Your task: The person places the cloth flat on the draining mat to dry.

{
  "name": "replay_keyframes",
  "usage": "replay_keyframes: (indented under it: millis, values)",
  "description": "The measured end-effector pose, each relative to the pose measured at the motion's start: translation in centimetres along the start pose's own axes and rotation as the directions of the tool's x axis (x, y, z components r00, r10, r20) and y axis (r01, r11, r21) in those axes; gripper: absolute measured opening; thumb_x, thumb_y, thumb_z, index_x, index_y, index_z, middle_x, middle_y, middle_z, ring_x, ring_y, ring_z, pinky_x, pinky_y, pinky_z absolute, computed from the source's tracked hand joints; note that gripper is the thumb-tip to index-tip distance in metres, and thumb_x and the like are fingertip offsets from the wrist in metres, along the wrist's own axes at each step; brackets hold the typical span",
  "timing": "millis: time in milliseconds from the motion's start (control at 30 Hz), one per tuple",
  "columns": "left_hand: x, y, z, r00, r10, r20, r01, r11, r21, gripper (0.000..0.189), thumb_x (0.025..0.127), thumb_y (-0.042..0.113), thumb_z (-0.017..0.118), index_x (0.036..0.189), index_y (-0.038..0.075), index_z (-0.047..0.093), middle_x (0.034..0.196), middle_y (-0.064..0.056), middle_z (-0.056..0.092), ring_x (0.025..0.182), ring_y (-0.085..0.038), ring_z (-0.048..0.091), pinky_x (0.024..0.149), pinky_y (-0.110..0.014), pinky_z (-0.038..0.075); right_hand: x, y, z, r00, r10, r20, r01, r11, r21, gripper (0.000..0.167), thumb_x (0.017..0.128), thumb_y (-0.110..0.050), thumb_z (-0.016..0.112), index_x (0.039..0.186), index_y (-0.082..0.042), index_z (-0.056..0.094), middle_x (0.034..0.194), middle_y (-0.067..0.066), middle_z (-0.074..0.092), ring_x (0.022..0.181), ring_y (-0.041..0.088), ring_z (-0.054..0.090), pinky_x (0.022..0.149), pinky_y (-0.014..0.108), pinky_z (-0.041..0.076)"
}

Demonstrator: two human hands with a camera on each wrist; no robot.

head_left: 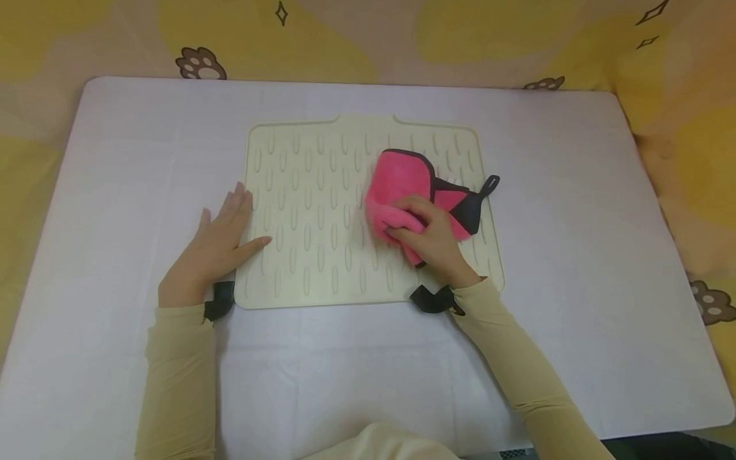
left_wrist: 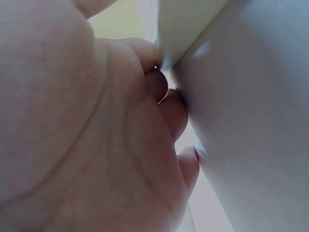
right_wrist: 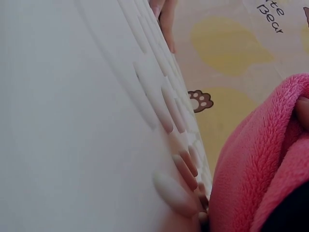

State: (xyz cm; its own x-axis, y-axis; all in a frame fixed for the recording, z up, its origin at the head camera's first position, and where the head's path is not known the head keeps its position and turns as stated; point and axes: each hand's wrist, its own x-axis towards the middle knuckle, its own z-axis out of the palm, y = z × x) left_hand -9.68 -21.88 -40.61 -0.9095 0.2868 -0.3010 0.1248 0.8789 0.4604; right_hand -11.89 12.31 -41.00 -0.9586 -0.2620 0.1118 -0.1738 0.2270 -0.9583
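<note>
A cream ridged mat (head_left: pixel 322 211) lies flat on the white table. My right hand (head_left: pixel 431 239) pinches a bunched pink cloth (head_left: pixel 400 176) with dark edging and a black hanging loop, over the mat's right part. In the right wrist view the fuzzy pink cloth (right_wrist: pixel 256 145) stands beside the mat's raised ridges (right_wrist: pixel 154 96). My left hand (head_left: pixel 215 249) rests at the mat's left edge with fingers spread, its thumb on the mat. In the left wrist view the palm (left_wrist: pixel 96 135) fills much of the picture, fingertips against the pale surface.
The white table (head_left: pixel 575 255) extends on both sides of the mat and in front of it. A yellow and beige patterned cloth (head_left: pixel 368 45) with paw prints hangs behind the table and at its sides. Black wrist straps (head_left: pixel 431 299) sit at the cuffs.
</note>
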Motion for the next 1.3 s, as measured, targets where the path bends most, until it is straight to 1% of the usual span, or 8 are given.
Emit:
replay_keyframes:
  millis: [167, 300, 633, 833, 1000, 1067, 1167, 1300]
  values:
    - [0.1, 0.1, -0.1, 1.0, 0.002, -0.002, -0.002, 1.0, 0.009, 0.085, 0.097, 0.043, 0.046, 0.147, -0.004, -0.004, 0.154, -0.014, -0.017, 0.141, -0.033, -0.012, 0.106, -0.06, -0.011, -0.1, 0.1, 0.1, 1.0, -0.023, 0.012, 0.023, 1.0, 0.001, 0.023, 0.076, -0.002, 0.077, 0.098, -0.001, 0.068, 0.093, 0.001, 0.061, 0.085, 0.016, 0.051, 0.072, 0.026, 0.043]
    - [0.0, 0.1, -0.1, 1.0, 0.004, -0.002, -0.004, 1.0, 0.007, 0.084, 0.098, 0.043, 0.046, 0.147, -0.004, -0.004, 0.154, -0.015, -0.017, 0.141, -0.033, -0.012, 0.106, -0.061, -0.01, -0.2, 0.1, 0.1, 0.999, -0.045, 0.024, 0.044, 0.999, 0.01, 0.024, 0.076, -0.005, 0.077, 0.098, -0.003, 0.069, 0.093, 0.003, 0.062, 0.085, 0.017, 0.051, 0.073, 0.027, 0.043]
    - [-0.1, 0.2, -0.2, 1.0, -0.003, -0.003, 0.003, 1.0, -0.007, 0.085, 0.097, 0.043, 0.047, 0.148, -0.003, -0.003, 0.154, -0.013, -0.017, 0.141, -0.032, -0.012, 0.107, -0.06, -0.01, -0.4, -0.5, 0.3, 0.998, -0.034, 0.055, 0.032, 0.999, 0.036, 0.024, 0.078, -0.003, 0.076, 0.1, 0.0, 0.067, 0.095, 0.003, 0.062, 0.086, 0.017, 0.051, 0.075, 0.027, 0.043]
    - [-0.2, 0.2, -0.2, 1.0, 0.004, -0.003, -0.004, 1.0, -0.01, 0.085, 0.097, 0.044, 0.046, 0.148, -0.003, -0.003, 0.154, -0.013, -0.017, 0.141, -0.032, -0.012, 0.106, -0.06, -0.01, -0.5, -0.7, 0.5, 0.996, -0.036, 0.081, 0.029, 0.996, 0.088, 0.022, 0.078, 0.001, 0.074, 0.099, 0.001, 0.067, 0.093, 0.001, 0.062, 0.085, 0.018, 0.051, 0.072, 0.026, 0.044]
    - [-0.1, 0.2, -0.2, 1.0, 0.002, -0.003, -0.002, 1.0, -0.002, 0.085, 0.097, 0.043, 0.047, 0.148, -0.003, -0.003, 0.154, -0.014, -0.017, 0.141, -0.032, -0.011, 0.106, -0.06, -0.01, -0.7, -1.2, 0.4, 0.997, -0.022, 0.072, 0.012, 0.991, 0.137, 0.022, 0.078, 0.001, 0.071, 0.099, 0.001, 0.066, 0.09, 0.001, 0.062, 0.083, 0.019, 0.052, 0.068, 0.025, 0.045]
    - [-0.1, 0.3, -0.2, 1.0, 0.003, -0.005, -0.003, 1.0, -0.002, 0.085, 0.097, 0.043, 0.046, 0.148, -0.003, -0.003, 0.154, -0.014, -0.017, 0.141, -0.033, -0.011, 0.106, -0.06, -0.01, -0.8, -1.4, 0.3, 0.998, -0.008, 0.066, -0.003, 0.985, 0.17, 0.022, 0.078, 0.0, 0.071, 0.099, -0.002, 0.067, 0.09, 0.002, 0.062, 0.083, 0.019, 0.052, 0.068, 0.025, 0.046]
    - [-0.2, 0.4, -0.3, 1.0, 0.004, -0.006, -0.004, 1.0, -0.005, 0.084, 0.097, 0.043, 0.046, 0.148, -0.003, -0.003, 0.154, -0.015, -0.016, 0.141, -0.033, -0.01, 0.106, -0.061, -0.01, -1.0, -1.7, 0.3, 0.997, -0.005, 0.071, -0.012, 0.971, 0.237, 0.023, 0.077, -0.001, 0.069, 0.098, -0.01, 0.07, 0.092, 0.003, 0.062, 0.085, 0.02, 0.052, 0.068, 0.025, 0.046]
    - [-0.2, 0.4, -0.3, 1.0, -0.001, 0.001, 0.001, 1.0, -0.005, 0.085, 0.097, 0.044, 0.046, 0.148, -0.003, -0.003, 0.154, -0.014, -0.017, 0.141, -0.033, -0.011, 0.107, -0.06, -0.01, -1.0, -1.9, 0.3, 0.997, -0.056, 0.056, 0.036, 0.951, 0.308, 0.029, 0.076, 0.001, 0.066, 0.095, -0.02, 0.071, 0.092, 0.003, 0.063, 0.085, 0.02, 0.052, 0.068, 0.024, 0.046]
